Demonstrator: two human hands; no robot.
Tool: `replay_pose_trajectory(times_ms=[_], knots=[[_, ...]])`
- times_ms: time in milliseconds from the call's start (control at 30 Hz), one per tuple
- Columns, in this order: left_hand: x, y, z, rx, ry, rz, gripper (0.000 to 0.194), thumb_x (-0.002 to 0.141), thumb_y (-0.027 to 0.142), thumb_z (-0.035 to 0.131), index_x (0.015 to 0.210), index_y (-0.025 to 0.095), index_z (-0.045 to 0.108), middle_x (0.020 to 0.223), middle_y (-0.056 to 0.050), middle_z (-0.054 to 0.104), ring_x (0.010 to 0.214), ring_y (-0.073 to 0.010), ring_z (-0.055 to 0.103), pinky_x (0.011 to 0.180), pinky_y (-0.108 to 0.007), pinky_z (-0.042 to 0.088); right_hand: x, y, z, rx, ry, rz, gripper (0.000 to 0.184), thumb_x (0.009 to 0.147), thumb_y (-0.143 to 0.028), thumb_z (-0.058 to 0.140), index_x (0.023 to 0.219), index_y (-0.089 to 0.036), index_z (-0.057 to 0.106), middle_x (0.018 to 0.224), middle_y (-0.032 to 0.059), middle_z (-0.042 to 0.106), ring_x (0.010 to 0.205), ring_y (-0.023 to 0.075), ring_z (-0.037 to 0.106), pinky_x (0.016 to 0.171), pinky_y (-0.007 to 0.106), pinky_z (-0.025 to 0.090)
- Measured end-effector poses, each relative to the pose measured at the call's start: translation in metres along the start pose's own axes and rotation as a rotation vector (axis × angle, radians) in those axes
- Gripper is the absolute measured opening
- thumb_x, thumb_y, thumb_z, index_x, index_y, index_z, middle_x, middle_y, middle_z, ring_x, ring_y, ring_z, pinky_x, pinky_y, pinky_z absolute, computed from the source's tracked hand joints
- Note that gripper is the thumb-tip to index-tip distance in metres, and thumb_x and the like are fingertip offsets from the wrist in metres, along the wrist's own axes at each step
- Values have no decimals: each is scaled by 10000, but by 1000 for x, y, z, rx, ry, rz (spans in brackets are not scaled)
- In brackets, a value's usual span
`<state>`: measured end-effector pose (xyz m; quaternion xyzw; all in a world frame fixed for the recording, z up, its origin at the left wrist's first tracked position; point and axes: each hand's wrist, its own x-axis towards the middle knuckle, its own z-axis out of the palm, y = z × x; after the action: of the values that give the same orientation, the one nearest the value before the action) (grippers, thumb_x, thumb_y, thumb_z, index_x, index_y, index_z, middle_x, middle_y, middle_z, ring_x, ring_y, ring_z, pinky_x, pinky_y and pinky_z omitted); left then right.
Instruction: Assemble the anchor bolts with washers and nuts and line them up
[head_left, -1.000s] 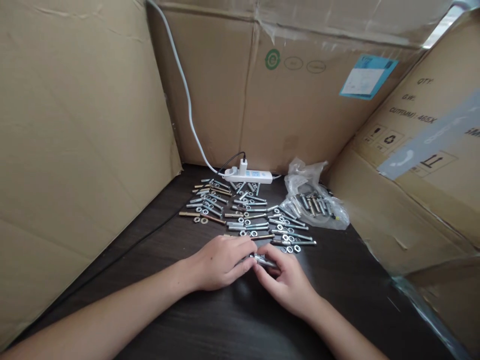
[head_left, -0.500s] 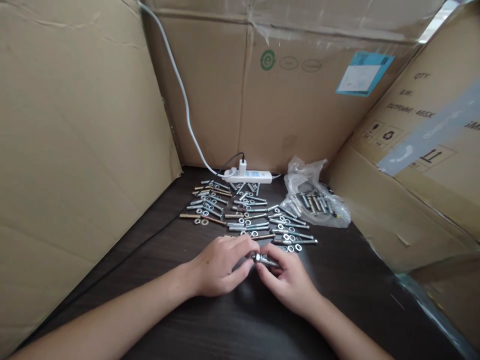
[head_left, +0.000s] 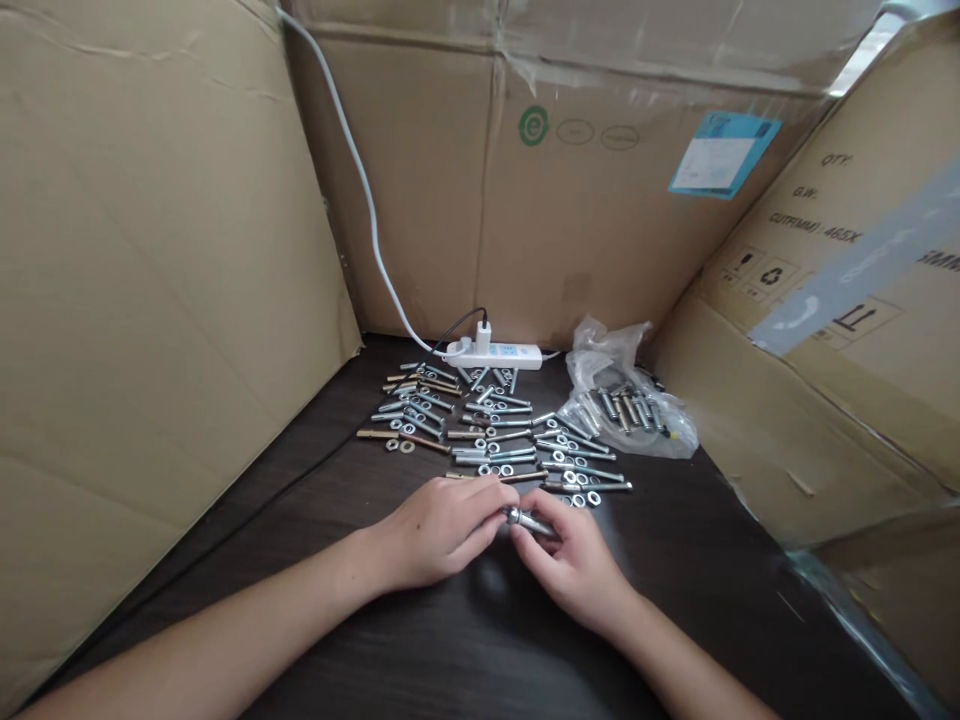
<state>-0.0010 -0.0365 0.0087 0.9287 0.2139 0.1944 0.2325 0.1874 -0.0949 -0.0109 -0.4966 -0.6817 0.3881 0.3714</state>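
Observation:
Between the fingers of my right hand (head_left: 576, 560) lies a silvery expansion bolt (head_left: 534, 522), its sleeve pointing toward the right palm. My left hand (head_left: 450, 530) pinches the bolt's nut end with thumb and forefinger, which hide the tip. Both hands hover over the dark table (head_left: 465, 650). Just beyond them are rows of parted bolts, sleeves, nuts and washers, including a long bolt (head_left: 604, 487) and a hex nut (head_left: 594, 499) near my right fingers.
A clear plastic bag (head_left: 679, 440) with more bolts (head_left: 630, 408) lies at the back right. Behind the rows sits a white power strip (head_left: 517, 356) with a plugged-in charger and a black cable (head_left: 300, 475). Cardboard walls (head_left: 420, 200) enclose three sides.
My left thumb and forefinger have closed together over the bolt's nut end, covering more of it. The right hand keeps its hold; the view has shifted slightly.

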Motion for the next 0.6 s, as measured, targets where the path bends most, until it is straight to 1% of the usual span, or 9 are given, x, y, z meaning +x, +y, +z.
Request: replay_pose_trajectory(times_ms=[100, 300, 467, 600], knots=[[0, 0, -1, 1, -15, -19, 155, 933, 198, 384, 1032, 200, 505, 951, -26, 603, 845, -146, 574, 756, -234, 428, 0, 1, 0, 28, -2, 11, 98, 846, -259, 512, 833, -164, 535, 687, -19, 491, 581, 93, 413, 508, 176, 363], [0, 1, -2, -38, -16, -49, 181, 948, 226, 362, 1013, 191, 527, 937, -27, 619, 853, -148, 584, 759, -238, 434, -1, 0, -1, -12, 5, -13, 85, 831, -246, 530, 816, -163, 539, 643, -37, 454, 549, 81, 382, 484, 168, 337], [0, 1, -2, -18, -32, -31, 173, 929, 225, 389, 1002, 184, 540, 922, -32, 629, 854, -159, 587, 774, -251, 429, -1, -2, -1, -47, -7, -31, 78, 828, -236, 524, 819, -165, 553, 646, -30, 485, 547, 85, 399, 486, 171, 340], [-1, 0, 0, -19, -36, -54, 134, 905, 223, 417, 922, 180, 543, 832, -19, 613, 768, -149, 575, 712, -239, 416, -1, -4, -1, -73, -29, -46, 82, 827, -236, 518, 831, -167, 561, 672, -17, 523, 562, 94, 434, 504, 176, 357]])
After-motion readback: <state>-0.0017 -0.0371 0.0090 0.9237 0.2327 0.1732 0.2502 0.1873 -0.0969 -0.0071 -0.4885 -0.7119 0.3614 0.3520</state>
